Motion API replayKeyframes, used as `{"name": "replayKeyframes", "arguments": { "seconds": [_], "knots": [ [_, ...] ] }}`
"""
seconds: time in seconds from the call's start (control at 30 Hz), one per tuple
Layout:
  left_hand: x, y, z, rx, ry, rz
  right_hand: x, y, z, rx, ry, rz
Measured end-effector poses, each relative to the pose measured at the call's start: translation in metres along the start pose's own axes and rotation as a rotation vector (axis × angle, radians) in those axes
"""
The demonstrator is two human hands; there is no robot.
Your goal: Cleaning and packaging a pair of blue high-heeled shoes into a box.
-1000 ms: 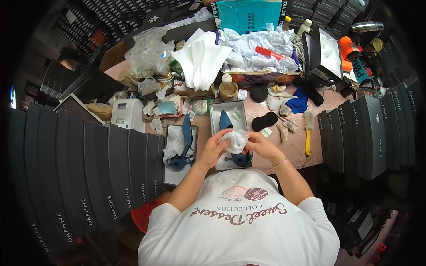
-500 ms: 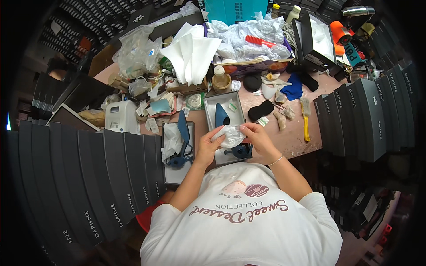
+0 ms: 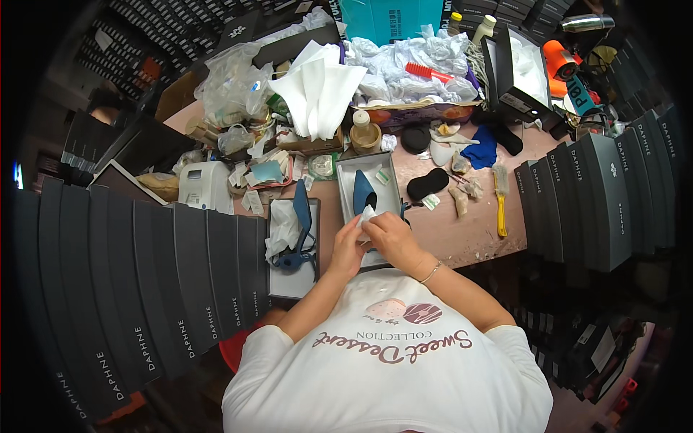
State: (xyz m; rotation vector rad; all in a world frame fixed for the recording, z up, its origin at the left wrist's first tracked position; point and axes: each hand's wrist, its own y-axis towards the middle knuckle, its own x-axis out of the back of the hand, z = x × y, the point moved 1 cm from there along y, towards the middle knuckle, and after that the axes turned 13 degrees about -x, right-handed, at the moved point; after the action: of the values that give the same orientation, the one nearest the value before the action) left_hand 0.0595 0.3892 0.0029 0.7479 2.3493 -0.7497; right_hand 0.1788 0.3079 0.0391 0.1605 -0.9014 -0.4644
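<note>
Bench layout, worker seated at near edge.

Open shoe box [image 3: 393, 169] lies directly ahead of both hands, shoe [image 3: 363, 193] inside it; left hand [image 3: 347, 252] and right hand [image 3: 388, 238] meet over its near end. Second box [image 3: 283, 285] sits just left, holding another shoe [image 3: 299, 224]. Brush [image 3: 499, 198] lies to the right. Stack of paper sheets [image 3: 317, 86] stands behind. Stacked boxes [image 3: 137, 281] flank left.

Both bare forearms rise from the lower middle of the view and converge ahead of the chest, elbows bent and spread outward. The left hand [image 3: 347, 250] is curled, fingers pinched toward its partner. The right hand [image 3: 390, 238] arches over, knuckles up, fingers closed; a thin bracelet circles its wrist. The two hands touch.
</note>
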Motion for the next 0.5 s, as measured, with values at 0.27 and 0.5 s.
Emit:
{"name": "replayKeyframes", "arguments": {
  "seconds": [0.27, 0.5],
  "knots": [
    [0.031, -0.005, 0.007, 0.151, 0.184, 0.002, -0.001, -0.015, -0.004, 0.234, -0.039, 0.232],
    [0.024, -0.011, 0.017, 0.072, 0.195, -0.035, -0.005, 0.000, -0.004, -0.060, 0.161, 0.243]
  ]
}}
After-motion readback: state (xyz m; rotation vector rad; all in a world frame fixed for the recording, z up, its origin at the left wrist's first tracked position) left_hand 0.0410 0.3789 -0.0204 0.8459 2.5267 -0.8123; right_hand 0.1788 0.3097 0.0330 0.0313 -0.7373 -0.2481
